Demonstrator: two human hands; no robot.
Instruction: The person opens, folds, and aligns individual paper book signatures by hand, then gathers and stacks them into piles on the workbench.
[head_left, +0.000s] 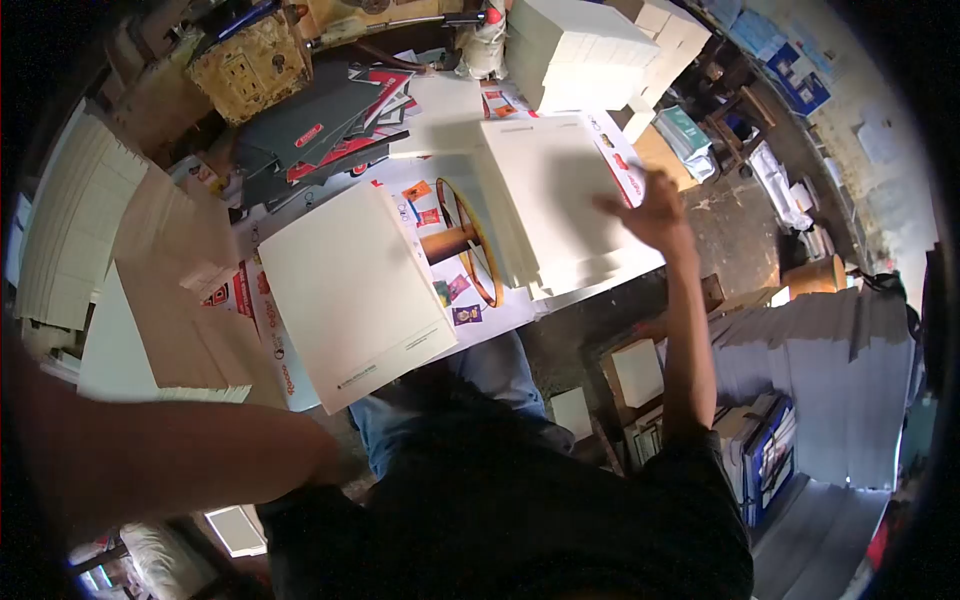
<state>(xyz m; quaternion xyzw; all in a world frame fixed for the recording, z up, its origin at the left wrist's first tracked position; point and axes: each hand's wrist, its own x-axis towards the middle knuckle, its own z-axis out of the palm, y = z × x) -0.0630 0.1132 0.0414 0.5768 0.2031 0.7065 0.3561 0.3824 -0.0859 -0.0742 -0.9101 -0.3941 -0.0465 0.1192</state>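
My right hand (657, 215) is held over the right edge of a thick stack of cream paper (545, 190), its thumb spread apart from the fingers. It casts a shadow on the top sheet, and I cannot tell whether it touches the paper. To the left of that stack lies a cream booklet or sheet pile (355, 290) with small print along its lower edge. My left forearm (180, 450) reaches out to the left, and the hand on it is outside the view. Printed white sheeting (515, 310) covers the table beneath both piles.
Dark grey and red printed covers (310, 125) lie at the back left. Tall paper stacks (580, 50) stand at the back right. Brown sheets (165, 270) and another stack (75, 220) rise on the left. Grey piled sheets (830, 380) are at the right.
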